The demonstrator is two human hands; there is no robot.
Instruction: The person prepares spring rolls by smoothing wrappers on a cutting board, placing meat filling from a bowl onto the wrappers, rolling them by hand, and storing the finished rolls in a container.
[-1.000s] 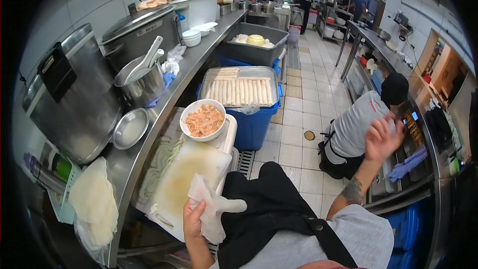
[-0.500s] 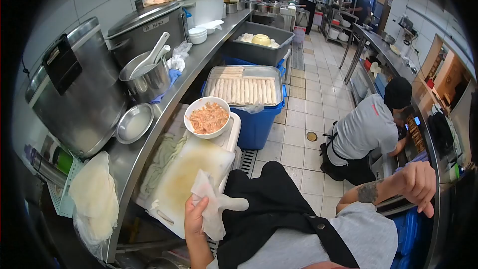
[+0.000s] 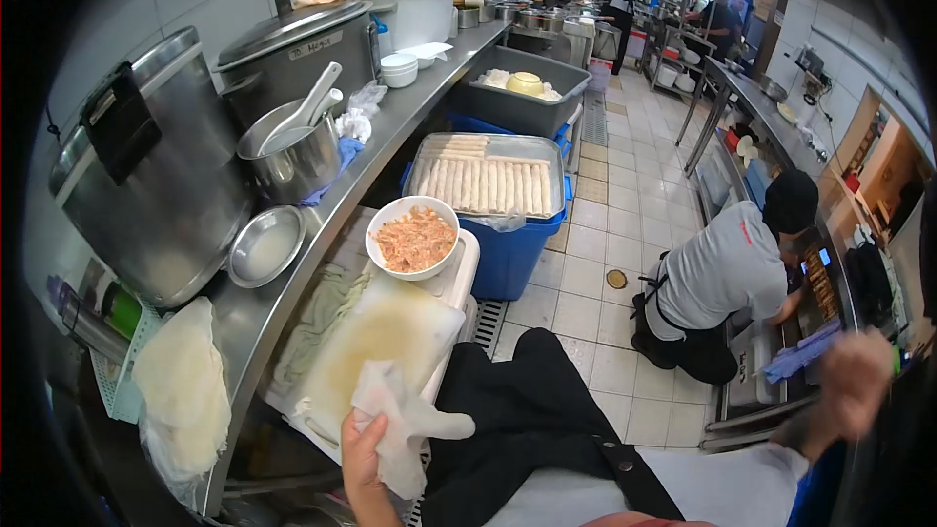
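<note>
Closed near the cutting board's front edge, my left hand (image 3: 363,451) grips a whitish, slightly see-through disposable glove (image 3: 395,425). One finger-like tube of it points right, over my black apron (image 3: 527,410). My right hand (image 3: 855,383) is raised at the far right, smeared by motion, so its fingers do not show clearly. Beyond the glove lies a white cutting board (image 3: 405,317) with a yellowish stain. On the board's far end stands a white bowl (image 3: 414,238) of pinkish-orange filling. Behind it, a tray (image 3: 560,176) of pale rolls rests on a blue bin (image 3: 512,259).
Along the left runs a steel counter (image 3: 317,254) with a steel pot (image 3: 288,161) and a metal bowl (image 3: 265,246). Pale wrapper sheets (image 3: 181,366) hang at its front. A co-worker (image 3: 722,263) crouches at the right. Other people stand farther back along the tiled floor (image 3: 595,234).
My left hand has moved slightly left and down with the glove. My right hand has swung a little right and now looks blurred. The camera view has shifted slightly.
</note>
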